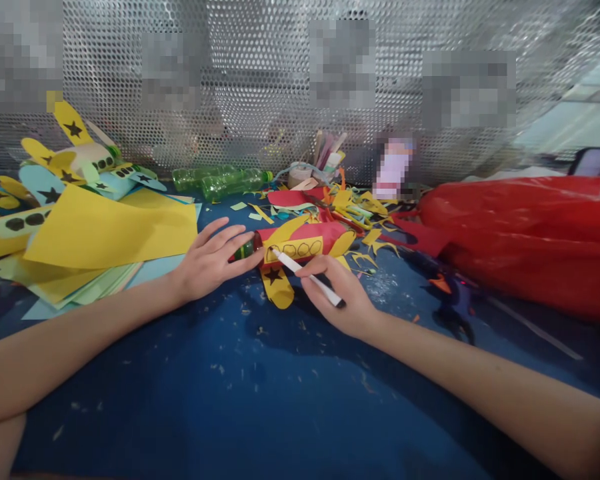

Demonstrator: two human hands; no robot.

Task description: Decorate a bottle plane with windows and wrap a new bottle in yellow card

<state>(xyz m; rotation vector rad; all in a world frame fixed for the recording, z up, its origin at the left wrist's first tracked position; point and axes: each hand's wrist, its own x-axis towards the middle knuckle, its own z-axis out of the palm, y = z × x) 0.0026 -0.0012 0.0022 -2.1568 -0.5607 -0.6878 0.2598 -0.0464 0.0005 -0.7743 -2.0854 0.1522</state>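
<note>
A toy airplane made from a green bottle wrapped in red paper lies on the blue table, with yellow paper wings and a black star on the near wing. Its yellow side strip carries a row of outlined rounded windows. My left hand steadies the bottle's nose end, the thumb at the near side and the fingers spread over it. A white marker is pinched in my right hand. The marker's tip meets the yellow strip near its left end; its black end points toward me.
Yellow and pastel paper sheets are stacked at left, by several finished paper planes. Green bottles, paper scraps and a phone lie behind. A red plastic bag and dark-handled tool are at right.
</note>
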